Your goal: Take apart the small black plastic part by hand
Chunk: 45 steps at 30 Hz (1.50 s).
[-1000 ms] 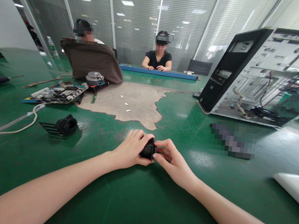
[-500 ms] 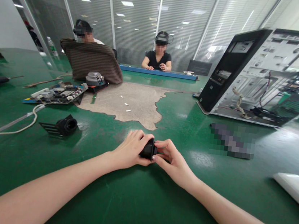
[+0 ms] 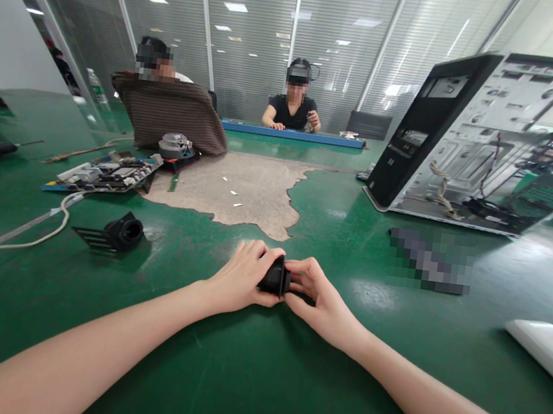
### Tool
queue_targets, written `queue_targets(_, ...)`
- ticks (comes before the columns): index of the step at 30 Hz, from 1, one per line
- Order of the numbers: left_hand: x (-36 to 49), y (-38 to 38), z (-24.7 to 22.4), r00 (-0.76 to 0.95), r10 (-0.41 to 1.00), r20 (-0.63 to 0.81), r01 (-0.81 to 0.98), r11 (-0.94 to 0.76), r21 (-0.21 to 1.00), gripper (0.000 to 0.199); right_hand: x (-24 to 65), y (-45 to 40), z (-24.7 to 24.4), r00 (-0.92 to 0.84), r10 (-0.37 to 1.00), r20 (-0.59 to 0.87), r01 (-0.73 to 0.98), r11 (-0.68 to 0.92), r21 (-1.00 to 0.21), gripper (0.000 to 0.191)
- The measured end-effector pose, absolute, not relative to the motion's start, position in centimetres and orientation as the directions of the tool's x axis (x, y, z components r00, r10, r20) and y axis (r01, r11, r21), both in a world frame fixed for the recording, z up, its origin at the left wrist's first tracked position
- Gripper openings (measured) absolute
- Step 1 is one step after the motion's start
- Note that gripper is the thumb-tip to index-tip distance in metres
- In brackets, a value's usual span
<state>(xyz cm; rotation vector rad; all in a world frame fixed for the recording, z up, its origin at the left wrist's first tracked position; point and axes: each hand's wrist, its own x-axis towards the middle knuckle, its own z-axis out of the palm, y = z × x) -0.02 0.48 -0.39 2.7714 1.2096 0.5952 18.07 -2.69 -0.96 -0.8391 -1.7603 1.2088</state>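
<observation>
A small black plastic part [image 3: 275, 277] with a flat flange is between my two hands, just above or on the green table; I cannot tell which. My left hand [image 3: 247, 274] wraps round its body from the left, thumb on top. From the right, the fingertips of my right hand [image 3: 319, 293] close on the narrower end beyond the flange. The palm side of the left hand and part of the black piece are hidden. Farther left lies another black part [image 3: 127, 232] with a round opening and a slatted side.
A circuit board [image 3: 106, 173] with a pale cable lies at the left. An open computer case [image 3: 466, 143] stands at the right, near a blurred dark object [image 3: 426, 260] and a white object [image 3: 546, 347]. Two people sit across the green table [image 3: 255, 379], one behind a brown cloth [image 3: 172, 110].
My right fingertips have shifted very slightly around the end of the black part. My left hand stays still. The person opposite has raised one hand.
</observation>
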Motion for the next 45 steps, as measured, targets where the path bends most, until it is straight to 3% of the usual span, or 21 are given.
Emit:
queue_targets(4, 0.0, 0.5, -0.4, 0.618, 0.716, 0.324, 0.693, -0.691, 0.205, 0.060, 18.1, -2.6, -1.0, -0.431, 0.868, 0.247, 0.056, 0.299, -0.953, 0.023)
queue_targets(11, 0.0, 0.5, -0.4, 0.617, 0.718, 0.321, 0.695, -0.689, 0.206, 0.062, 18.0, -2.7, -1.0, -0.395, 0.884, 0.249, 0.098, 0.310, -0.946, 0.039)
queue_targets(31, -0.1, 0.5, -0.5, 0.611, 0.716, 0.338, 0.674, -0.694, 0.253, 0.063, 18.1, -2.9, -0.4, -0.298, 0.931, 0.210, 0.062, 0.239, -0.969, 0.026)
queue_targets(36, 0.0, 0.4, -0.4, 0.614, 0.716, 0.330, 0.684, -0.692, 0.228, 0.063, 18.1, -2.5, -0.1, -0.338, 0.933, 0.124, -0.020, 0.124, -0.992, 0.030)
queue_targets(45, 0.0, 0.2, -0.2, 0.639, 0.696, 0.326, 0.680, -0.710, 0.182, 0.064, 18.3, -1.1, 0.6, -0.355, 0.935, -0.015, 0.103, 0.024, -0.994, 0.038)
